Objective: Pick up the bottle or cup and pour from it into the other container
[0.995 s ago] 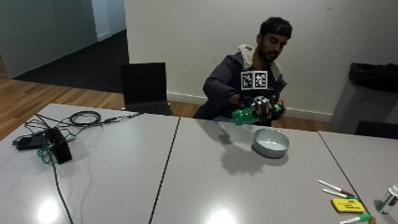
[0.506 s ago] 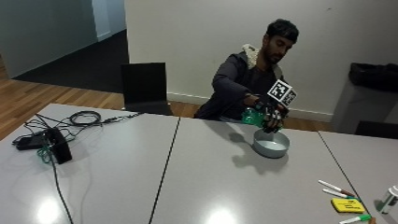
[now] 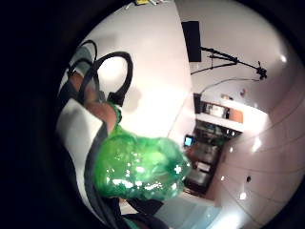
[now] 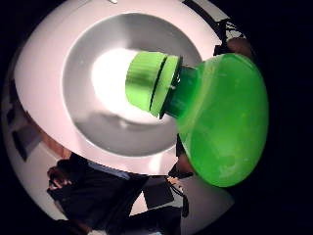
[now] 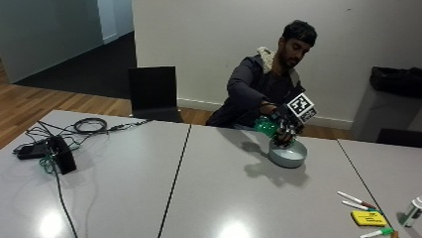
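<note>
Seated at the far side of a grey worktop (image 5: 217,198): a person in a dark jacket. Gloved right hand (image 5: 285,130) raised just above a pale round bowl (image 5: 288,155), fingers curled around a green bottle (image 5: 267,126). Bottle tipped down toward the bowl, base pointing up and to the left in the scene. From the thumb side palm view, bottle neck directly over the bowl opening, with the green cap (image 4: 146,82) on the neck and closed. Bowl interior grey and white there. From the little finger side palm view, crumpled green base of the bottle very close to the palm. Bowl standing on the worktop at the far right part, near the seam between two table sections.

At the near right corner of the worktop: some markers (image 5: 358,200) and a yellow block (image 5: 368,217). At the left end: a black device (image 5: 61,153) with black cables (image 5: 90,125) in a coil behind it. Behind the worktop, at the far left: a black chair (image 5: 153,93) against the white wall.
</note>
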The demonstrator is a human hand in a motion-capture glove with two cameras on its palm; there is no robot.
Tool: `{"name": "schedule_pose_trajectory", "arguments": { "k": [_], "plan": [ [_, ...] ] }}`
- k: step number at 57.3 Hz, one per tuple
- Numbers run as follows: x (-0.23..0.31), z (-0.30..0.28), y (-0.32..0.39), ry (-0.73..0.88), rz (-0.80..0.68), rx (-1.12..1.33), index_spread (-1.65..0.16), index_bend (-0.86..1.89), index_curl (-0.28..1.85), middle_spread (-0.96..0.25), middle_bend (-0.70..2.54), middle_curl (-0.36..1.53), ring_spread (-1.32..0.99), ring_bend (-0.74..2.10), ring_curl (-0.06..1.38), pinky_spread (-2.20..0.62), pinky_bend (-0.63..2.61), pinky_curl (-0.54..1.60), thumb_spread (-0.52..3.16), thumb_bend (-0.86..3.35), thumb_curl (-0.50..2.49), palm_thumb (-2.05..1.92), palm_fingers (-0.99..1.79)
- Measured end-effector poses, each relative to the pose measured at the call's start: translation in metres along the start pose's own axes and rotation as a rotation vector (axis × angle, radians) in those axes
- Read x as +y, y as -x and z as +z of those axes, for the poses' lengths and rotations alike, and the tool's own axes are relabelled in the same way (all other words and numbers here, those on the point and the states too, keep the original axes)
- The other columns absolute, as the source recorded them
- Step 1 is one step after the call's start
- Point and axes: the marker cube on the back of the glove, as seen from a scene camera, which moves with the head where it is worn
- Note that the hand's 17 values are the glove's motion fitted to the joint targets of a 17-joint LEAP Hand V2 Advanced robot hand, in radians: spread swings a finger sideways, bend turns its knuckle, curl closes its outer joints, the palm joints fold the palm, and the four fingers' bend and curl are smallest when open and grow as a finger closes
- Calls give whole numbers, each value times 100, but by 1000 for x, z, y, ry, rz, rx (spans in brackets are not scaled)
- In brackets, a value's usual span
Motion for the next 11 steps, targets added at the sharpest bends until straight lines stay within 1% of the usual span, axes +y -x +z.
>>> {"name": "schedule_pose_trajectory", "arguments": {
  "k": [2,4,7,11],
  "plan": [
    [-4,0,1,-6,103,16,-26,14,32,-23,35,43,-18,57,38,-1,48,35,71,-4,50,82,121],
    [-8,0,-4,-13,142,31,-26,13,32,-23,34,43,-18,57,38,-1,49,35,71,-4,50,82,121],
    [-10,0,-9,-14,156,30,-26,13,32,-23,34,43,-18,57,38,-2,49,35,71,-4,50,82,121],
    [-5,-1,2,-5,126,-1,-26,13,32,-24,34,43,-18,57,38,-2,49,35,72,-4,50,82,121]
  ]
}}
